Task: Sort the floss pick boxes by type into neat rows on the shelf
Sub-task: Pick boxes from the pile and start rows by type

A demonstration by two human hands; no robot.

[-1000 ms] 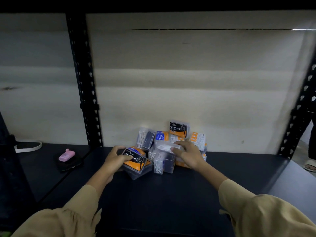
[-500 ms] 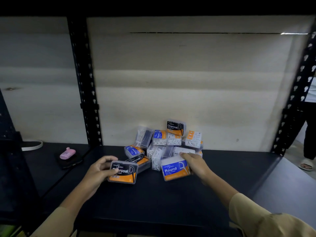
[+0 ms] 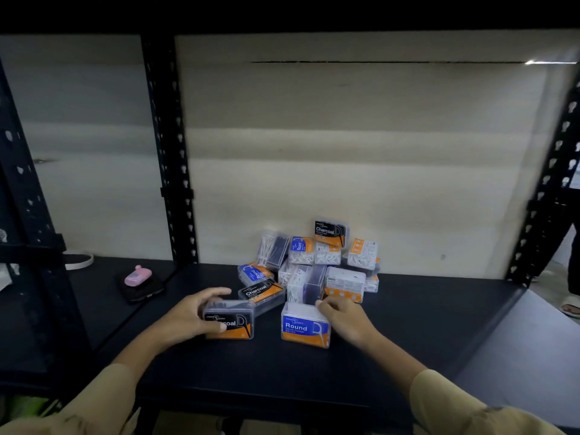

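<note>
Left hand (image 3: 185, 315) grips the black-orange Charcoal box (image 3: 233, 326), right hand (image 3: 345, 318) pinches the blue-orange Round box (image 3: 306, 328) (both upright), with open shelf (image 3: 282, 372) toward the front edge.

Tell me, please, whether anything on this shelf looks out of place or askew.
The heap of boxes against the back wall is jumbled, with Charcoal and Round mixed, tilted and stacked. Only the front Charcoal box, in the left hand, and the front Round box, in the right hand, stand upright.

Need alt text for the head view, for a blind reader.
The left hand grips a Charcoal box and the right hand holds a Round box, side by side but apart, at the front of a dark shelf. Behind them, more floss pick boxes lie jumbled against the wall.
</note>
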